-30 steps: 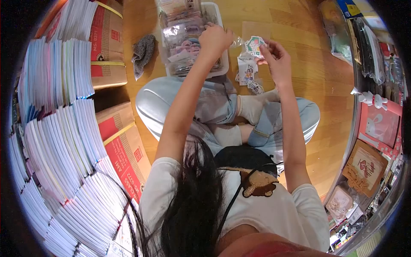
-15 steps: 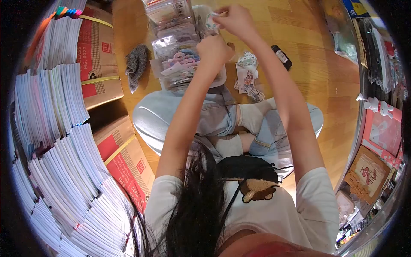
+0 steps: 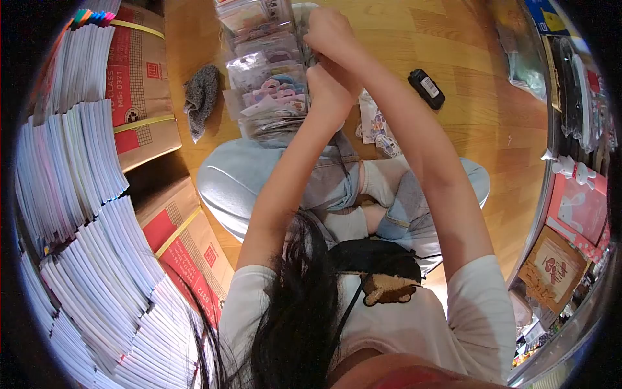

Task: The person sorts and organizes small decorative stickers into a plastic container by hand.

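A translucent bin point(image 3: 304, 9) stands in front of my crossed legs, filled with rows of clear packets of stickers point(image 3: 269, 87). My right hand point(image 3: 332, 34) is over the bin's right side, its fingers curled downward at the edge of the packets; what they pinch is hidden. Just below it, my left hand point(image 3: 332, 91) is closed beside the packets, partly under the right wrist, and its fingertips are out of sight. A small pile of sticker sheets point(image 3: 374, 123) lies on the floor to the right, partly behind my right forearm.
A black case with a white label point(image 3: 427, 89) lies on the wooden floor at right. A grey cloth point(image 3: 201, 100) is left of the bin. Stacked booklets point(image 3: 71, 168) and cardboard boxes point(image 3: 146, 84) line the left side; a shelf with a pink frame point(image 3: 578, 206) borders the right.
My right hand has moved left and down to the packets, and the white-and-green sticker it held is now out of sight. My left hand has shifted slightly right and down.
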The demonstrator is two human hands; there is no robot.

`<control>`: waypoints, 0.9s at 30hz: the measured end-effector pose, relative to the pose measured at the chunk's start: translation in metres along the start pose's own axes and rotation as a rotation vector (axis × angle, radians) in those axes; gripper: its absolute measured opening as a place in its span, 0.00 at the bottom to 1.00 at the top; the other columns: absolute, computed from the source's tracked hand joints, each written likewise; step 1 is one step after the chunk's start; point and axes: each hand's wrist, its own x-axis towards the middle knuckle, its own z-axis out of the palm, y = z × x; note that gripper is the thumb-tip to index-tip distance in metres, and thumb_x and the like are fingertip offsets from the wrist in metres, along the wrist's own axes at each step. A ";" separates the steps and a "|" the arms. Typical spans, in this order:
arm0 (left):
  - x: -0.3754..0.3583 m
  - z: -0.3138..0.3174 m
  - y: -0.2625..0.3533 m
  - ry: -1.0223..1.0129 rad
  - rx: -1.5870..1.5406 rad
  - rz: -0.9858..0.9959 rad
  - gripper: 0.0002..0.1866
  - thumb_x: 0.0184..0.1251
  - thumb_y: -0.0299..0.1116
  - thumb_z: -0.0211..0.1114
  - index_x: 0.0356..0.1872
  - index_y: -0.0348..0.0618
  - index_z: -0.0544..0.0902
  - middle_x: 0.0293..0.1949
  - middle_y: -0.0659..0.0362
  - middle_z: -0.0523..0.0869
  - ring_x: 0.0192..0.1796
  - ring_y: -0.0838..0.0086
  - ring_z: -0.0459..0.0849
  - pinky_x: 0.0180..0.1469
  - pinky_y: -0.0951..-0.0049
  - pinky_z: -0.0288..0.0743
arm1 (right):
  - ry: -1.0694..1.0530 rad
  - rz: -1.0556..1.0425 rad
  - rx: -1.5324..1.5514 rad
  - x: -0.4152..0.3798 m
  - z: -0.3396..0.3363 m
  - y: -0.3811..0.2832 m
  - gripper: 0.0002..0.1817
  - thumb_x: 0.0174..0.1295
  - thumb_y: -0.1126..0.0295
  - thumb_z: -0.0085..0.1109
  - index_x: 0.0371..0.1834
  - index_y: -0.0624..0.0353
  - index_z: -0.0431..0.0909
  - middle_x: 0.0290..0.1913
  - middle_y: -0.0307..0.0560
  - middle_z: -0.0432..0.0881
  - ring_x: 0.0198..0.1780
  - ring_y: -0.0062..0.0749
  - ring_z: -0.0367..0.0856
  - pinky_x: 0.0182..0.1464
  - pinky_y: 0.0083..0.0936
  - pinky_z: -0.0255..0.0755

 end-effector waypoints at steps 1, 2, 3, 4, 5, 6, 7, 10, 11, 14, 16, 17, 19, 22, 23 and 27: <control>-0.001 0.001 0.000 0.055 -0.001 0.009 0.08 0.57 0.36 0.59 0.33 0.45 0.81 0.31 0.55 0.85 0.33 0.61 0.84 0.30 0.62 0.75 | -0.013 -0.005 -0.008 0.001 0.002 -0.001 0.12 0.47 0.73 0.60 0.35 0.64 0.84 0.43 0.62 0.81 0.46 0.57 0.81 0.48 0.43 0.76; -0.002 0.002 0.001 0.050 0.007 0.004 0.08 0.57 0.36 0.59 0.34 0.45 0.81 0.32 0.55 0.84 0.35 0.61 0.84 0.30 0.62 0.75 | -0.026 -0.008 -0.016 0.001 0.003 -0.002 0.12 0.47 0.72 0.60 0.35 0.63 0.84 0.44 0.61 0.81 0.46 0.56 0.81 0.48 0.42 0.76; -0.002 0.003 0.002 0.046 0.016 0.001 0.08 0.58 0.35 0.58 0.34 0.45 0.81 0.32 0.55 0.84 0.36 0.62 0.84 0.31 0.62 0.75 | -0.039 -0.011 -0.024 0.002 0.005 -0.003 0.12 0.48 0.72 0.59 0.36 0.62 0.84 0.44 0.60 0.82 0.47 0.55 0.81 0.48 0.42 0.76; -0.003 0.004 0.002 0.042 0.025 -0.001 0.08 0.58 0.35 0.58 0.34 0.44 0.81 0.33 0.55 0.84 0.38 0.63 0.84 0.32 0.63 0.75 | -0.007 0.018 -0.044 0.008 0.014 -0.003 0.12 0.48 0.72 0.59 0.37 0.61 0.84 0.45 0.58 0.82 0.47 0.53 0.81 0.48 0.42 0.76; -0.003 0.005 0.000 0.046 -0.007 0.000 0.08 0.59 0.35 0.58 0.34 0.44 0.81 0.34 0.55 0.84 0.38 0.63 0.84 0.32 0.63 0.75 | 0.025 0.046 -0.064 0.017 0.028 -0.005 0.12 0.49 0.71 0.59 0.37 0.59 0.84 0.45 0.57 0.82 0.48 0.51 0.82 0.48 0.41 0.76; -0.004 0.006 -0.001 0.050 -0.038 0.001 0.08 0.59 0.35 0.57 0.34 0.44 0.81 0.34 0.55 0.84 0.39 0.62 0.84 0.33 0.64 0.75 | 0.057 0.073 -0.085 0.020 0.034 -0.007 0.12 0.50 0.71 0.58 0.38 0.58 0.84 0.45 0.55 0.83 0.49 0.50 0.82 0.48 0.41 0.75; -0.005 0.006 -0.002 0.054 -0.069 0.003 0.08 0.59 0.34 0.57 0.34 0.44 0.81 0.35 0.56 0.84 0.40 0.62 0.83 0.34 0.64 0.75 | 0.058 0.078 -0.103 0.023 0.038 -0.005 0.13 0.50 0.70 0.58 0.39 0.57 0.84 0.45 0.54 0.83 0.49 0.48 0.82 0.48 0.40 0.75; -0.001 -0.003 0.003 -0.103 0.035 -0.043 0.08 0.60 0.33 0.56 0.37 0.45 0.81 0.36 0.57 0.85 0.40 0.60 0.83 0.35 0.65 0.75 | 0.024 0.100 -0.145 0.020 0.033 -0.007 0.14 0.51 0.68 0.58 0.40 0.55 0.84 0.45 0.52 0.83 0.50 0.45 0.82 0.48 0.39 0.74; 0.000 -0.003 0.004 -0.132 0.052 -0.048 0.09 0.61 0.33 0.55 0.39 0.45 0.80 0.38 0.57 0.84 0.41 0.62 0.82 0.36 0.66 0.75 | -0.013 0.113 -0.151 0.011 0.020 -0.008 0.14 0.51 0.67 0.58 0.41 0.54 0.84 0.45 0.52 0.83 0.50 0.45 0.82 0.48 0.39 0.74; 0.004 -0.012 0.008 -0.283 0.119 -0.105 0.12 0.63 0.34 0.51 0.44 0.45 0.78 0.43 0.59 0.82 0.46 0.68 0.80 0.41 0.70 0.74 | -0.051 0.151 -0.140 0.006 0.014 -0.005 0.15 0.50 0.65 0.60 0.42 0.54 0.83 0.46 0.52 0.83 0.50 0.45 0.81 0.49 0.40 0.74; 0.009 -0.018 0.011 -0.438 0.166 -0.165 0.13 0.64 0.35 0.49 0.47 0.45 0.76 0.47 0.61 0.80 0.49 0.71 0.78 0.43 0.72 0.73 | -0.067 0.149 -0.131 0.006 0.010 -0.003 0.16 0.49 0.65 0.61 0.43 0.54 0.83 0.46 0.52 0.83 0.50 0.45 0.81 0.49 0.41 0.74; 0.011 -0.018 0.012 -0.497 0.180 -0.190 0.14 0.65 0.35 0.48 0.48 0.45 0.75 0.49 0.61 0.80 0.50 0.73 0.77 0.45 0.73 0.73 | -0.088 0.133 -0.131 0.005 0.008 -0.001 0.17 0.49 0.65 0.61 0.43 0.54 0.83 0.46 0.52 0.83 0.50 0.45 0.81 0.49 0.41 0.74; 0.014 -0.011 0.009 -0.602 0.197 -0.233 0.16 0.66 0.36 0.46 0.52 0.45 0.74 0.52 0.62 0.78 0.53 0.77 0.76 0.47 0.76 0.72 | -0.113 0.123 -0.133 0.003 0.002 -0.001 0.18 0.48 0.61 0.63 0.42 0.56 0.83 0.44 0.52 0.83 0.48 0.47 0.82 0.48 0.43 0.74; -0.005 0.074 -0.031 -0.194 -0.005 -0.114 0.13 0.62 0.34 0.53 0.47 0.46 0.77 0.46 0.62 0.83 0.46 0.74 0.82 0.42 0.73 0.75 | -0.109 0.132 -0.152 0.000 -0.006 0.000 0.22 0.48 0.53 0.68 0.39 0.58 0.83 0.41 0.52 0.84 0.43 0.48 0.83 0.45 0.45 0.75; -0.008 0.085 -0.035 -0.115 -0.073 -0.104 0.13 0.62 0.34 0.55 0.46 0.46 0.78 0.45 0.62 0.84 0.44 0.73 0.83 0.41 0.72 0.75 | -0.098 0.125 -0.159 -0.001 -0.003 0.001 0.21 0.48 0.53 0.68 0.39 0.58 0.83 0.41 0.53 0.84 0.44 0.48 0.83 0.45 0.45 0.75; -0.003 0.022 -0.007 -0.069 -0.135 -0.085 0.10 0.59 0.34 0.58 0.39 0.42 0.80 0.39 0.58 0.84 0.39 0.70 0.83 0.37 0.70 0.74 | -0.071 0.150 -0.119 0.001 0.003 -0.002 0.16 0.48 0.66 0.60 0.42 0.56 0.83 0.45 0.55 0.83 0.49 0.47 0.82 0.47 0.46 0.75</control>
